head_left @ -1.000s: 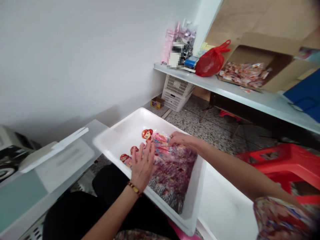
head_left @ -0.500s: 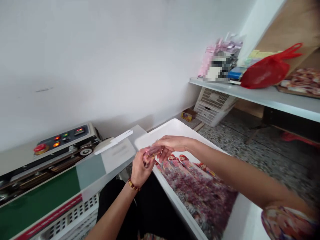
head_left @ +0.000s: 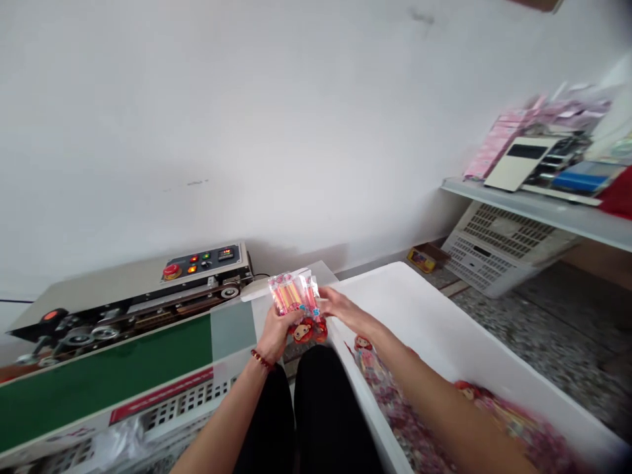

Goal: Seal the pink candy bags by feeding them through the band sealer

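My left hand (head_left: 274,334), with a beaded bracelet on its wrist, is closed on a few clear plastic packets (head_left: 288,297). Pink and yellow sticks show inside them, and a red-haired cartoon figure is at the lower end. At their right edge, the fingers of my right hand (head_left: 345,312) are bent and closed on the rearmost packet; its fingertips are partly hidden. Below my right forearm, a white tub (head_left: 382,289) holds many similar packets (head_left: 395,411), some covered by the arm.
A sealing machine (head_left: 207,263) with lit buttons and a green conveyor belt (head_left: 162,349) stands at left. White perforated crates (head_left: 486,253) sit under a shelf (head_left: 538,214) at right, which carries a pale device (head_left: 521,161) and pink boxes. A small yellow box (head_left: 421,259) is on the floor.
The view has turned left, towards the machine. Both hands have moved from beside the tub's piled packets to near the conveyor's end, and the held packets now lie flat and face up.
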Motion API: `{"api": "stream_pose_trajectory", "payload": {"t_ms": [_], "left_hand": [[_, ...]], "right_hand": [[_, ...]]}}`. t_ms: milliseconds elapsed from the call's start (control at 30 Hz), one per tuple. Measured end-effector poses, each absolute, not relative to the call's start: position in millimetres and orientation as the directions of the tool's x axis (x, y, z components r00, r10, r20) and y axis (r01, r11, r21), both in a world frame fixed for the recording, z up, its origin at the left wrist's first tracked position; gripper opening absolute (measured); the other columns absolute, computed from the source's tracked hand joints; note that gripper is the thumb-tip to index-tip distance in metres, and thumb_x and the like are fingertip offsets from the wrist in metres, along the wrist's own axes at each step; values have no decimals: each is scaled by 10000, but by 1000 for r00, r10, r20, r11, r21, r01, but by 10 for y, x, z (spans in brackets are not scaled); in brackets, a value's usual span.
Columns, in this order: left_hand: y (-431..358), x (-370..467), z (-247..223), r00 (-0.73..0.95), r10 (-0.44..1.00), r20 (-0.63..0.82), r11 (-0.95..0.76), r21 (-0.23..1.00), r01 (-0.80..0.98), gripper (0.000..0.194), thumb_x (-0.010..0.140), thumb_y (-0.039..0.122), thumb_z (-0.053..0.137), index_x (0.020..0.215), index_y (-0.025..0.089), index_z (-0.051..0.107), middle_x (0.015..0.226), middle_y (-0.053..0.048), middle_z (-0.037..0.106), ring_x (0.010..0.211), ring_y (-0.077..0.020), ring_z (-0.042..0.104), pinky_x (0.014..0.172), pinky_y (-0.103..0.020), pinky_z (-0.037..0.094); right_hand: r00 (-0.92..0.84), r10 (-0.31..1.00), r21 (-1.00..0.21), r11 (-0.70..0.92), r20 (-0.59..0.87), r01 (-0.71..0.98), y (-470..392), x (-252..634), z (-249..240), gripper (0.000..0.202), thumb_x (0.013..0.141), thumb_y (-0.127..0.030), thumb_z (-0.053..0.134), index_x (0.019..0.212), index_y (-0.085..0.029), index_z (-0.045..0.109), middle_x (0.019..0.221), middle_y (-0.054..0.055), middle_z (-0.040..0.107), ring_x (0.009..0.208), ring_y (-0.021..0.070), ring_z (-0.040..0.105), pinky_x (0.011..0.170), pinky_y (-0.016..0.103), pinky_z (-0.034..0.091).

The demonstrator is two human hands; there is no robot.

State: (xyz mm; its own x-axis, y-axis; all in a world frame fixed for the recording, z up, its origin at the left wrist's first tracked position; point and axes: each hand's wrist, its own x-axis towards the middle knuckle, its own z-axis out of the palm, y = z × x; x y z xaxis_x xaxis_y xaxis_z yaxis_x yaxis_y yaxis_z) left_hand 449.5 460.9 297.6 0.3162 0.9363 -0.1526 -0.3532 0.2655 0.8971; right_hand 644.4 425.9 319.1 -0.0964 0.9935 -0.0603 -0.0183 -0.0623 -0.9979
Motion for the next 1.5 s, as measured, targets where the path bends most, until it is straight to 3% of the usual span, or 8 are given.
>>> {"api": "stream_pose_trajectory", "payload": {"t_ms": [167,300,400,567,733,900,1067,1500], "left_hand": [[4759,4410,2937,429,889,-163,304,909,-286,565,618,351,893,1095,121,695,1036,-110,758,872,-219,708,823,-313,555],[4956,4306,2879,403,902,-157,226,966,-129,653,646,474,866,1161,127,661,1093,-122,750,937,-248,714,863,-343,559],[5137,4245,2824,234,956,-179,137,973,186,674,696,545,804,1197,145,595,1091,-121,743,931,-257,713,808,-351,568],[5359,4180,2733,64,983,-171,114,846,521,634,652,540,841,1089,137,622,1132,-203,696,1127,-385,629,934,-471,508],[5282,4073,2636,12,985,170,-88,453,887,847,812,575,724,1477,140,432,1428,-265,511,1259,-428,529,973,-552,471],[5192,3926,2485,407,829,383,-534,325,781,320,1017,343,486,1269,244,656,1422,-119,603,1312,-297,530,1060,-505,450],[5277,3666,2265,461,782,420,-605,335,722,374,1045,304,396,1323,211,628,1438,-120,604,1387,-254,508,1174,-510,386],[5447,3199,2143,570,752,331,-656,303,691,408,1021,242,399,1383,155,566,1493,-151,548,1443,-242,458,1251,-521,307]], "right_hand": [[-17,996,-988,-85,-84,-130,4517,6047,2925,531,708,-510,794,1110,-187,666,990,36,740,960,255,682,871,361,536],[63,997,-988,-58,-49,146,4811,5988,2807,448,773,-520,697,1067,-182,666,968,31,745,917,242,691,789,328,550],[114,992,-927,-84,-46,365,4991,5990,2813,341,798,-432,688,1032,-186,659,1001,33,739,930,232,680,792,313,530],[213,973,-729,-208,-87,653,5140,5892,2859,319,789,-374,761,1019,-175,666,1141,130,701,1138,334,595,993,454,426],[272,962,-450,-254,-25,856,5135,5817,2827,695,830,-532,769,1357,-133,555,1408,238,537,1328,404,461,1090,550,326],[183,978,-307,-144,101,941,5079,5736,2800,780,936,-585,619,1529,-134,390,1529,244,435,1402,380,406,1109,574,328],[-225,969,-308,247,104,919,4980,5595,2749,429,1054,-376,454,1455,-239,525,1581,105,435,1502,304,286,1186,584,242],[-333,931,-258,362,149,896,5016,5369,2855,415,1046,-300,458,1445,-226,546,1534,97,500,1467,300,359,1220,620,163]]}}
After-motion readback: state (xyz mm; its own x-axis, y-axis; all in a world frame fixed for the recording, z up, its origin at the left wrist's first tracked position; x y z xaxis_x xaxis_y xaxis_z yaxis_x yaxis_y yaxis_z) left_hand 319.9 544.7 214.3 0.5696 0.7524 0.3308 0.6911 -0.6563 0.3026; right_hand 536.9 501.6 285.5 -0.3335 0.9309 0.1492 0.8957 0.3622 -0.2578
